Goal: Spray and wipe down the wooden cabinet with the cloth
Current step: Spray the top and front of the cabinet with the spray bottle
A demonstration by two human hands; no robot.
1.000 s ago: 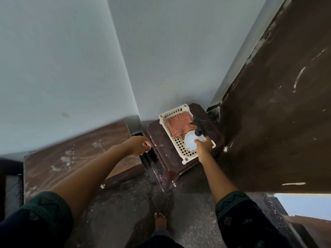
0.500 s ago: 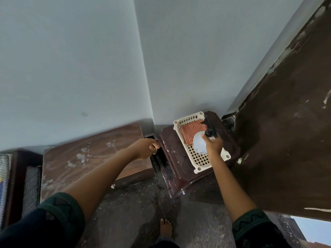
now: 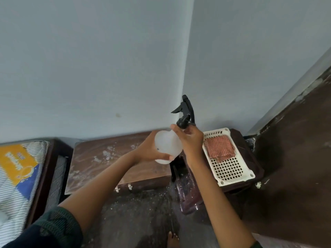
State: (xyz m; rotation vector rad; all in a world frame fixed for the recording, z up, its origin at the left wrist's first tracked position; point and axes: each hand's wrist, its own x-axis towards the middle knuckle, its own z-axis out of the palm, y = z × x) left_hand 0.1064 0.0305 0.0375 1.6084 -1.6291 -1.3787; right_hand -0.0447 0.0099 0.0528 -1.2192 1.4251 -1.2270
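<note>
We hold the bottle (image 3: 167, 145) in both hands over the right end of the cabinet (image 3: 111, 161). The left hand (image 3: 148, 151) cups its round white body from nine o'clock. The right hand (image 3: 190, 140) grips the neck just under the black trigger head, with no finger on the lever that we can see.

The head stands up toward twelve o'clock, close to the wall, so a squeeze now would likely wet the paint and miss the dusty top at seven o'clock. The body looks smooth and rounded; if we let go with one hand to reach the trigger, it could slip and fall toward our bare foot (image 3: 172, 238) at six o'clock.

The cloth (image 3: 219, 147) lies folded in the white basket (image 3: 231, 172) on the stool (image 3: 258, 169) at three o'clock, untouched, and we have no hand free for it. A mattress (image 3: 16, 167) sits at nine o'clock and a dark wooden panel (image 3: 295, 158) at three. Nothing stands between bottle and cabinet.
</note>
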